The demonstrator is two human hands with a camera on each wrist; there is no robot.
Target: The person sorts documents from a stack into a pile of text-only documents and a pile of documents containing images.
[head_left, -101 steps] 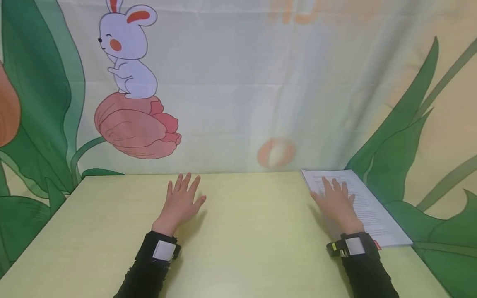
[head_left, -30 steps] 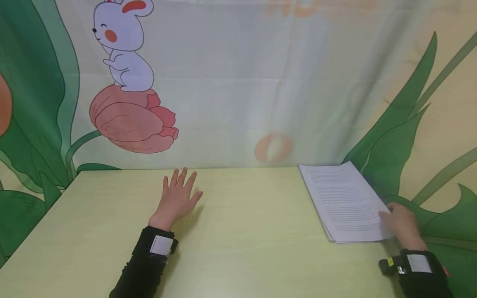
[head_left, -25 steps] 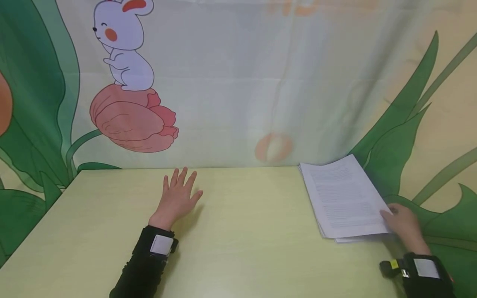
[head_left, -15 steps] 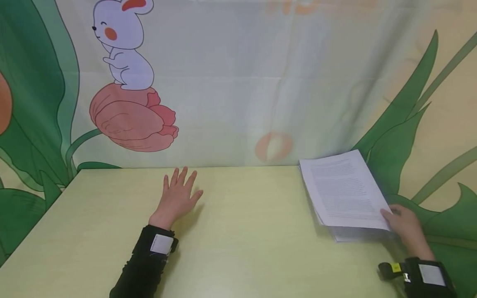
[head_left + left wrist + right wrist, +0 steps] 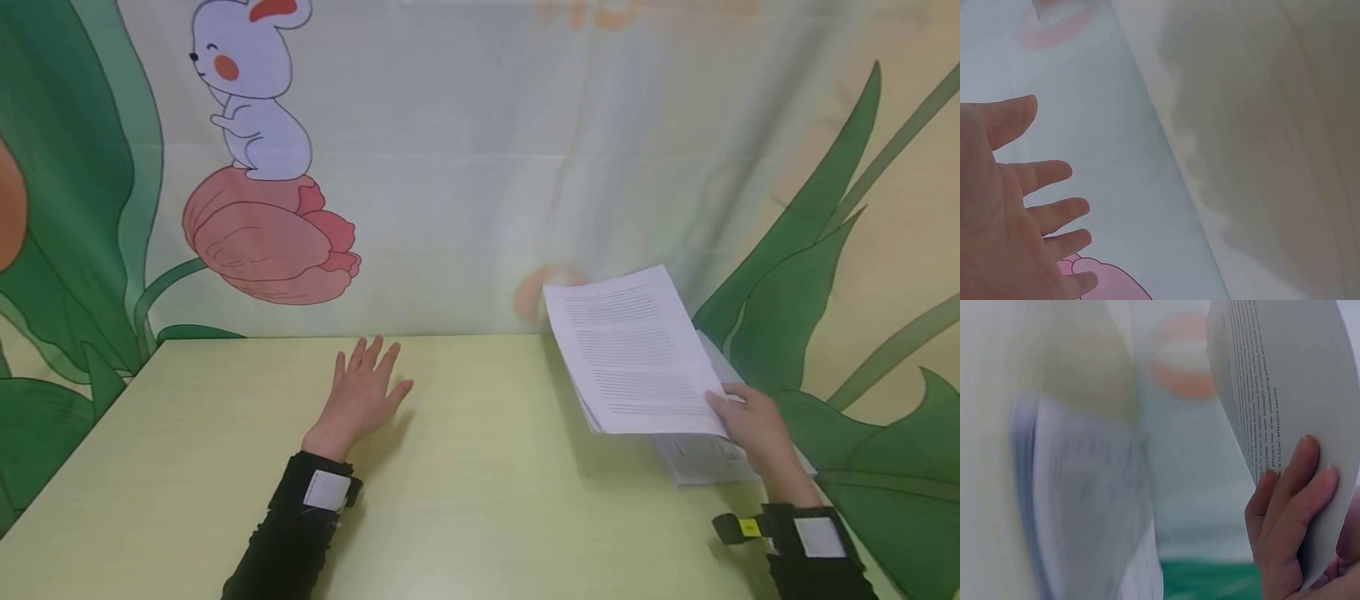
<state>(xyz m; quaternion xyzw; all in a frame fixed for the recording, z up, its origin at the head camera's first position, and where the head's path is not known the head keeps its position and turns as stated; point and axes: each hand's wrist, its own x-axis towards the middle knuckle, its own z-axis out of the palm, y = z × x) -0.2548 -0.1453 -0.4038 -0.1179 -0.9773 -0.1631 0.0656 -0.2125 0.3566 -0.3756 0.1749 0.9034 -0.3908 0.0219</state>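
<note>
My right hand (image 5: 753,421) grips several printed sheets of paper (image 5: 633,354) by their lower right edge, thumb on top. In the right wrist view the fingers (image 5: 1291,512) press the underside of these sheets (image 5: 1310,381), which are raised off the table. Below them a stack of paper (image 5: 705,462) stays on the table, partly hidden by the held sheets; it shows blurred in the right wrist view as a thick stack (image 5: 1085,500). My left hand (image 5: 356,404) is spread palm down over the table's left half, holding nothing; its fingers are straight in the left wrist view.
A pale yellow table (image 5: 480,500) reaches back to a hanging cloth (image 5: 450,167) printed with a rabbit, a tulip and leaves. The remaining stack lies along the table's right edge. Both wrists wear black bands with small cameras.
My right hand went from spread over the stack to gripping its right edge, then lifted the upper sheets and carried them left. The lower stack is uncovered in part. My left hand barely moved.
</note>
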